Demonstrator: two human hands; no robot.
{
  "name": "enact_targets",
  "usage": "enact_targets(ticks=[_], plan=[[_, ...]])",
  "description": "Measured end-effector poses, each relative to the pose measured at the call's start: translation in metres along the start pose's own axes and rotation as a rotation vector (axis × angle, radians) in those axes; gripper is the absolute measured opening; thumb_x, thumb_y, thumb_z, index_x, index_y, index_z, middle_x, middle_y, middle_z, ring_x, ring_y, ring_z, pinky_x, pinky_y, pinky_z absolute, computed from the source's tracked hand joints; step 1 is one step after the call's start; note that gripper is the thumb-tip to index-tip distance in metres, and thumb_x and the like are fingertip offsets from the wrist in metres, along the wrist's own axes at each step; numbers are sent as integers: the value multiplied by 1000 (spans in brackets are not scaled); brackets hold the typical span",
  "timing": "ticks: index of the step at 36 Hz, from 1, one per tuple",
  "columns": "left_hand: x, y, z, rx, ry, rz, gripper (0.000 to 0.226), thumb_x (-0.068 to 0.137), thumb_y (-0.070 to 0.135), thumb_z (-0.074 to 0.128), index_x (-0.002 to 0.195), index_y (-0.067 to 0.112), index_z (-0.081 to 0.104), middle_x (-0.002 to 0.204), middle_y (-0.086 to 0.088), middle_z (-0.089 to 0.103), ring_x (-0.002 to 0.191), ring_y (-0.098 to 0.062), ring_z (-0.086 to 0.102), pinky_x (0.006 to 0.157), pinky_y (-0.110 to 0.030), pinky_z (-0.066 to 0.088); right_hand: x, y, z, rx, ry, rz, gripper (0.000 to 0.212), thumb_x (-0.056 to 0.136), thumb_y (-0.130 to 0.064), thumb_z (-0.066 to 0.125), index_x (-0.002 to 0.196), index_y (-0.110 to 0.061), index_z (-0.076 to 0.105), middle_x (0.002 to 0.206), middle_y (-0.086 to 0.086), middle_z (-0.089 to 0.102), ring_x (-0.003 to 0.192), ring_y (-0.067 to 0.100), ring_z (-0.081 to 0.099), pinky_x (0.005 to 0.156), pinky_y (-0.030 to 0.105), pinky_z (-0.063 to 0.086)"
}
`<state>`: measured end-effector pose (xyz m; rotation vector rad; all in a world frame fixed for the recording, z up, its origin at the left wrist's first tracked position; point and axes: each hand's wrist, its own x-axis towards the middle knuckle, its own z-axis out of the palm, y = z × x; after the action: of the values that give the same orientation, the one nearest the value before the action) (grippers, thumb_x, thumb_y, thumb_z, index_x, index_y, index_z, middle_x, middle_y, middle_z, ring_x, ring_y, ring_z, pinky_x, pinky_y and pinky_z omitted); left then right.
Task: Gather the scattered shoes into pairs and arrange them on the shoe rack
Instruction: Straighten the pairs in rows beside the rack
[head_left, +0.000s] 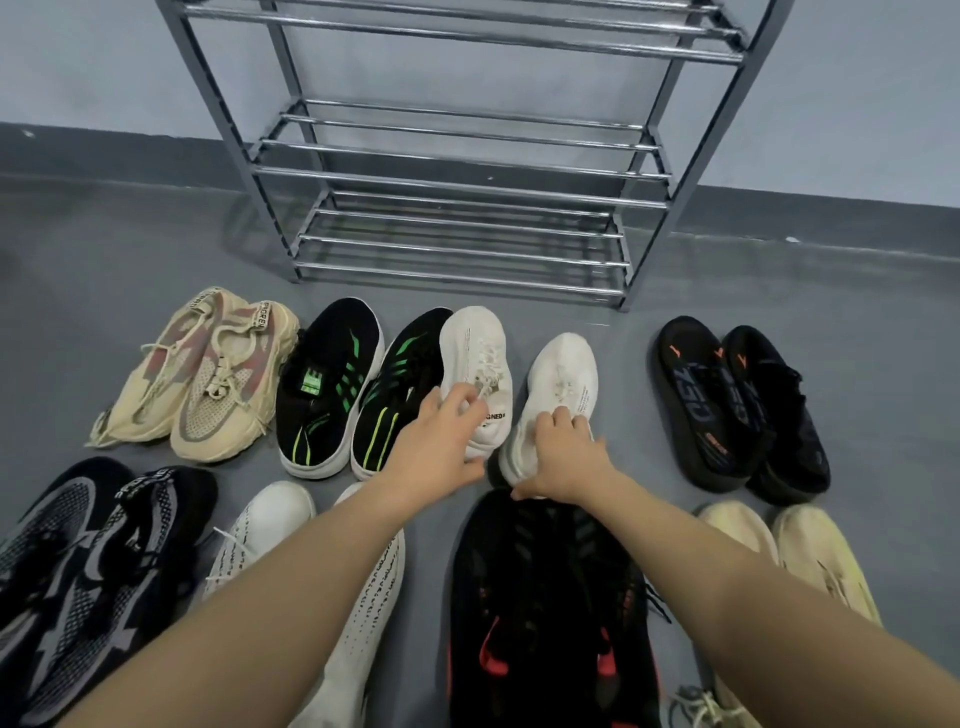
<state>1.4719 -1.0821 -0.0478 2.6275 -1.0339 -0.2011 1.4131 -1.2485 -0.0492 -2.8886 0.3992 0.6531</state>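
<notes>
Two white sneakers lie on the grey floor in front of the metal shoe rack (457, 187). My left hand (441, 436) grips the left white sneaker (475, 348) at its opening, fingers curled over the tongue. My right hand (561, 457) grips the right white sneaker (563, 374) at its heel end, thumb down at the sole. The two shoes point toward the rack with a gap between them. The rack's visible shelves hold no shoes.
Pairs lie around on the floor: beige sneakers (208, 379) far left, black-green ones (337, 389), black slip-ons (743, 405) right, black-grey ones (78, 571) near left, white knit ones (311, 571), black-red ones (545, 597), pale yellow ones (810, 551) near right.
</notes>
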Motion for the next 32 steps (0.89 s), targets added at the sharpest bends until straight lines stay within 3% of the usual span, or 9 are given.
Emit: enact_targets(ticks=[8,11,13,15,20,26,29,32], plan=[[5,6,7,34,69,83,45,74,30,67,112,16,48,127,5,34,121,-31,37,55,-33,52,-1,6,4,26,19,64,86,69,-48,77,131,-8,33,132,7,33,129,30,32,98,54,39],[8,12,8,38,78,74,46,76,30,66,116,15,48,130,2,36,120,-30,36,60,-36,54,-6,11,4,89,66,26,72,72,-40,76,123,-6,38,128,8,38,124,30,38,92,42,45],[10,16,8,36,76,70,46,77,30,65,117,15,47,131,2,36,119,-29,37,63,-37,54,-8,13,3,119,103,-12,58,77,-33,71,119,-6,39,124,8,41,116,29,44,81,38,44],[13,20,10,22,64,67,47,77,30,66,118,15,47,132,1,35,120,-30,37,67,-39,54,-9,16,0,141,145,-37,48,81,-28,66,115,-8,39,120,7,41,109,28,49,70,35,40],[17,30,20,-66,68,43,50,75,30,68,118,14,48,129,2,35,116,-27,42,79,-43,52,-17,30,-9,81,233,-113,31,82,-12,56,107,-9,39,114,5,40,103,27,46,64,35,37],[19,27,31,-153,118,90,44,72,22,71,108,9,48,122,3,31,112,-30,45,82,-42,50,-20,48,-10,-55,267,-174,34,76,1,49,107,-8,41,115,8,39,103,29,43,65,34,32],[22,27,35,-146,112,137,46,72,21,71,106,14,41,122,-1,34,111,-30,46,78,-45,52,-19,54,-5,-28,306,-197,34,72,5,49,104,-8,43,112,9,41,100,30,42,67,33,31],[24,34,41,-168,101,70,41,74,20,71,105,9,46,122,-3,36,108,-25,46,81,-42,50,-15,53,-1,36,319,-196,33,72,7,50,101,-7,43,110,10,41,100,30,41,66,32,31]])
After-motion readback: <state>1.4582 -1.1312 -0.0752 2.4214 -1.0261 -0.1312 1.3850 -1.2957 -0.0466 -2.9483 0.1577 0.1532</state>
